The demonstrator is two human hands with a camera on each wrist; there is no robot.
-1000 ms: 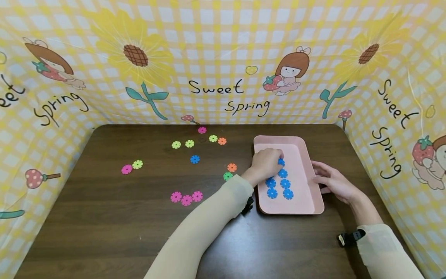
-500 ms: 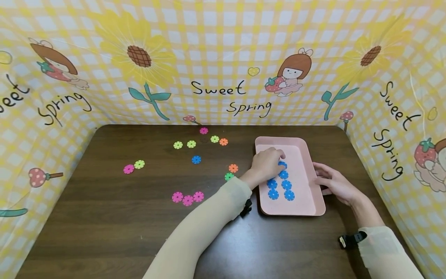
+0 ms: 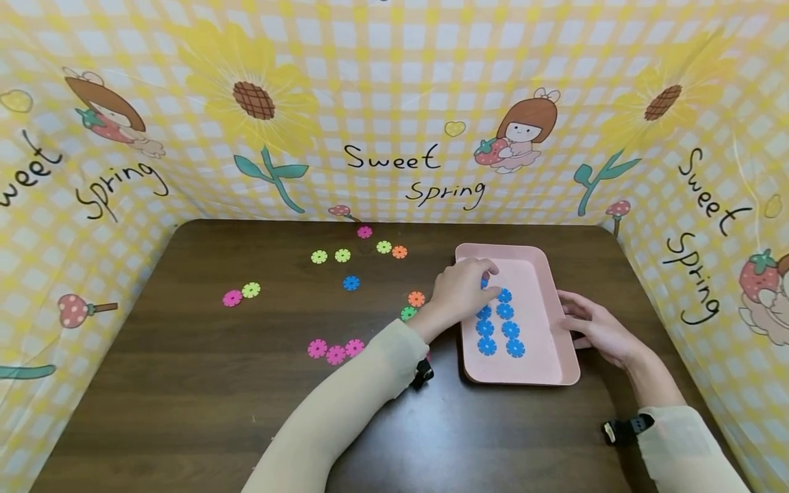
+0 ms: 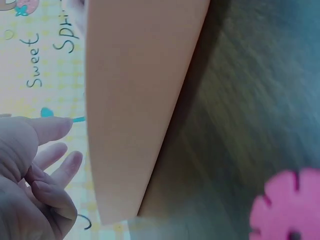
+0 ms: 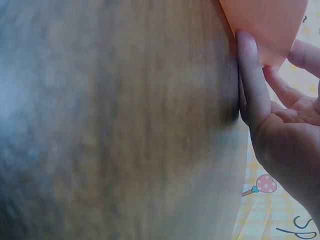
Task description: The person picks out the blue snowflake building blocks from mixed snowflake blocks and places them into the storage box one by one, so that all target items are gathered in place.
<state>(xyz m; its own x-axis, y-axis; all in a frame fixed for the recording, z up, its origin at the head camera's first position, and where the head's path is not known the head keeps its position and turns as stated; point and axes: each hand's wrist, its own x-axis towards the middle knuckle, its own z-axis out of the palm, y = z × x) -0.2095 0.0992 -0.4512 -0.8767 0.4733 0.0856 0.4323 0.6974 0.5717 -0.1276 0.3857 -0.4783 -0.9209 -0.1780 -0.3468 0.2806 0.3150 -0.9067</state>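
Observation:
In the head view, a pink tray [image 3: 542, 363] lies on the dark wooden table at the right, with blue notched discs [image 3: 510, 330] in two columns inside. My left hand [image 3: 462, 291] reaches over the tray's left wall, above the upper end of the left column. Its thumb and fingers stand apart, and part of that column is hidden beneath them. In the left wrist view, the left fingers [image 4: 57, 167] show nothing between them. My right hand [image 3: 598, 325] touches the outside of the tray's right wall; in the right wrist view its fingers [image 5: 252, 75] lie extended against the tray.
Loose notched discs lie left of the tray: pink ones [image 3: 335, 355], yellow-green ones [image 3: 342, 255], orange ones [image 3: 416, 298], a green one [image 3: 408, 313] and a blue one [image 3: 351, 283]. A yellow checked cloth [image 3: 394, 89] walls the table's back and sides.
My left hand has let go of the top blue disc in the right column and shifted slightly left over the tray. The right hand keeps its place at the tray wall.

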